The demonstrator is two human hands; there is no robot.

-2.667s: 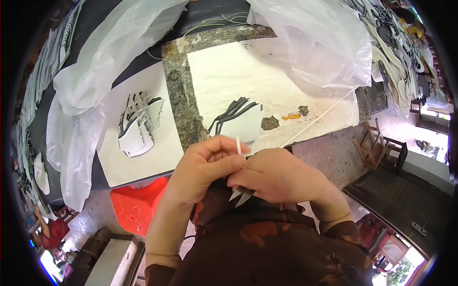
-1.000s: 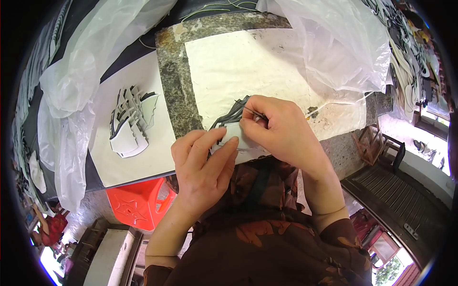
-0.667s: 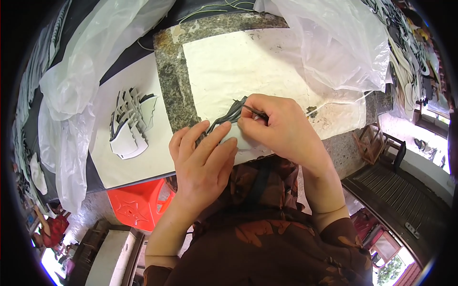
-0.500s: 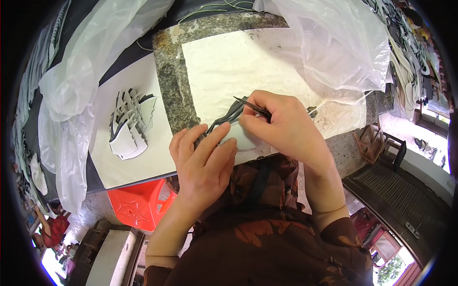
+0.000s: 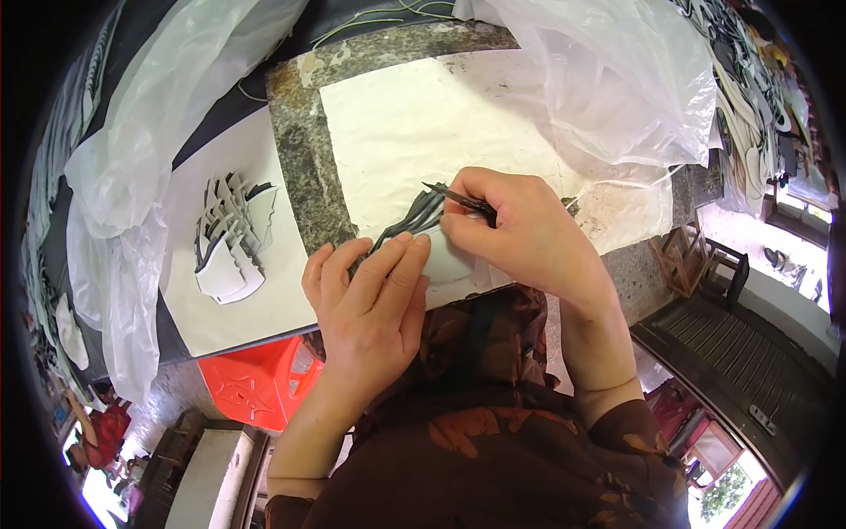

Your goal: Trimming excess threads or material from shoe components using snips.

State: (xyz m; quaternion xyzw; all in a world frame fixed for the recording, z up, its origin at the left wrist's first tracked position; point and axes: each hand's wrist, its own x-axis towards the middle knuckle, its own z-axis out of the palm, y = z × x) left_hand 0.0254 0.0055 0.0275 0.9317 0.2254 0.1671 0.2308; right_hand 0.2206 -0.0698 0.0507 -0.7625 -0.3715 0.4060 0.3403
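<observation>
Close to the table's front edge lies a small overlapping row of cut pieces, pale grey-white with dark edges fanned out along their far side. My left hand rests on their left part, fingers stretched out and pressing down from above; its fingertips cover some of the dark edges. My right hand pinches a thin, dark, pointed tool between thumb and fingers. The tool's tip points left, at the upper end of the dark edges; whether it touches them I cannot tell.
A pile of similar white pieces lies on a pale sheet to the left. Under my work is a cream sheet on a stone slab. Plastic bags flank it. A red stool stands below the table's edge.
The view has shifted slightly. My left fingers have drawn closer together on the pieces. The dark edges look more fanned out, and the tool's tip has moved a little left and down.
</observation>
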